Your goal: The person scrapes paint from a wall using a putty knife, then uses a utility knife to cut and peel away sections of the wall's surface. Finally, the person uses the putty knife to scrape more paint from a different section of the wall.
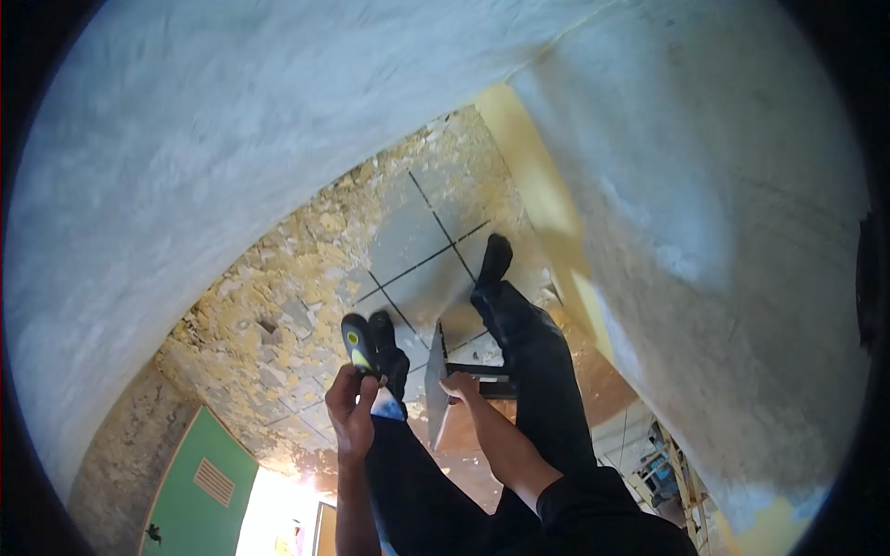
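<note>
My left hand [352,412] is closed around a putty knife [358,341]. Its black and yellow-green handle points up and away from me, and its pale blade shows below my fingers. My right hand [459,385] grips a plastering trowel [435,394], whose wide, flat metal blade is seen nearly edge-on. My fingers mostly hide the trowel's grip. Dark bars beside this hand, near my right leg, are hard to make out. Both tools are held in the air above the floor, apart from each other and from the walls.
Flaked yellow paint chips [269,357] litter the grey tiled floor [408,232]. Blue-grey plastered walls [232,120] rise on both sides, with a yellow strip [533,176] low on the right. A green door [209,482] stands at lower left. Wooden pieces [681,473] lie at lower right.
</note>
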A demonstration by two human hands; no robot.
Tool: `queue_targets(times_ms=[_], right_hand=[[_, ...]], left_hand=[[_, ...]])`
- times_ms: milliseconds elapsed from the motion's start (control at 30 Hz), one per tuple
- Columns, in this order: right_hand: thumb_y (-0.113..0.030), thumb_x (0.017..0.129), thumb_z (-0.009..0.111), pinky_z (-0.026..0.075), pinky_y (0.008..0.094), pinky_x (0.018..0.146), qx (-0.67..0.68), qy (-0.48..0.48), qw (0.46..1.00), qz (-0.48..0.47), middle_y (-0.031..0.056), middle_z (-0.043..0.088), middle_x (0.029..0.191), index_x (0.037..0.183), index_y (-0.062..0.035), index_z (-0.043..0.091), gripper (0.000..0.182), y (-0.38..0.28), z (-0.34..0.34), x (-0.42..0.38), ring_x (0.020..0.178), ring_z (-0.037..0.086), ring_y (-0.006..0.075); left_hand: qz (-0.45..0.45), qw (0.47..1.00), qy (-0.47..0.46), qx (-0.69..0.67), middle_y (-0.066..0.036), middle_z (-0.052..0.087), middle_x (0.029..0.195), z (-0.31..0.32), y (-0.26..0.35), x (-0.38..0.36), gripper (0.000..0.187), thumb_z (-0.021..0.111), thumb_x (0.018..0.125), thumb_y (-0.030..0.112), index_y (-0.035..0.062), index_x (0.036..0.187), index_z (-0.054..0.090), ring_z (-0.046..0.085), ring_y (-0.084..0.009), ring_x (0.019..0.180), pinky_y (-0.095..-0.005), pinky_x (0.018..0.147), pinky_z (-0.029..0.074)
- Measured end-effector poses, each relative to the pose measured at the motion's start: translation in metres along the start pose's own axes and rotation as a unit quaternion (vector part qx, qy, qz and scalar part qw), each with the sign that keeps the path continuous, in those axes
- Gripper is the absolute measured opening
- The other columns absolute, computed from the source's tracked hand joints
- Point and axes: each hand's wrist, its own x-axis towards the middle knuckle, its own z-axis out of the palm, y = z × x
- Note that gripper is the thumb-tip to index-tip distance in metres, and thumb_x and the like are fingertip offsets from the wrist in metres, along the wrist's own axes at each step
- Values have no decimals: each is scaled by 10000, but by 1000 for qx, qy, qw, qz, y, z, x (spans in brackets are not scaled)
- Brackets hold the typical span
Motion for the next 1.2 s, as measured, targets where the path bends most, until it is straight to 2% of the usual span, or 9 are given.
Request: queue_targets(times_ms=[200, 433, 533, 600, 633, 700, 833, 1000, 1200], right_hand=[[-487, 810, 524, 404, 523, 972, 6, -21, 999, -44, 178, 607, 1225, 1120, -70, 672, 541, -16, -52, 31, 1167, 551, 340], [-502, 810, 596, 489, 360, 574, -45, -367, 924, -94, 24, 620, 789, 875, -133, 701, 389, -18, -111, 46, 658, 569, 193], [-421, 876, 503, 499, 432, 635, -116, -43, 959, -255, 126, 644, 858, 896, -87, 682, 379, -39, -130, 180, 701, 607, 287], [-301, 880, 469, 485, 487, 704, -174, 232, 843, -453, 206, 638, 934, 865, -42, 631, 306, -62, -178, 185, 804, 623, 393], [-267, 882, 475, 488, 523, 795, -214, 263, 767, -545, 240, 638, 896, 826, 47, 630, 354, -82, -212, 173, 876, 609, 438], [-298, 901, 505, 499, 435, 766, 111, 321, 839, -424, 178, 664, 865, 944, -46, 634, 287, -106, -262, 92, 838, 630, 371], [-317, 916, 520, 513, 413, 745, 176, 421, 740, -494, 186, 673, 859, 1021, -32, 637, 325, -91, -320, -37, 850, 659, 330], [-364, 986, 459, 518, 298, 691, 405, 164, 700, -565, 72, 637, 993, 1199, -59, 567, 387, 0, -304, -154, 807, 635, 159], [-393, 983, 475, 534, 269, 667, 263, 30, 793, -548, 85, 601, 1044, 1344, -57, 432, 495, 77, -251, -243, 807, 628, 129]], left_hand=[[-6, 995, -29, -91, -13, 584, 809, 77, -23, 111, 219, 616, 934, 187, -3, 1030, 566, 562, -84, 753, -245, 709, 461], [138, 988, -71, -18, 33, 525, 753, 82, -10, 191, 205, 629, 929, 194, -1, 975, 585, 461, -43, 685, -208, 602, 365], [180, 980, -72, 39, 42, 519, 710, 83, -11, 200, 209, 636, 920, 175, -19, 993, 608, 441, -37, 645, -203, 573, 344], [206, 973, -94, 51, 39, 519, 703, 88, -15, 197, 212, 638, 918, 172, -21, 1003, 612, 441, -38, 634, -205, 565, 345], [220, 966, -102, 91, 25, 519, 686, 92, -13, 193, 213, 639, 913, 169, -22, 1003, 614, 442, -45, 621, -216, 556, 350], [252, 952, -118, 130, 11, 519, 670, 102, -11, 181, 214, 641, 908, 167, -23, 1003, 615, 443, -51, 609, -227, 547, 356], [356, 905, -87, 218, -26, 526, 646, 112, -20, 159, 196, 641, 891, 141, -17, 1002, 615, 462, -75, 595, -256, 541, 380], [440, 867, -155, 177, -77, 596, 761, 121, -46, 116, 224, 690, 829, 100, 8, 1024, 630, 548, -144, 643, -289, 574, 429], [582, 632, -240, 452, -29, 630, 882, 148, -24, 29, 262, 748, 685, 67, 102, 934, 678, 586, -231, 903, -410, 957, 375]])
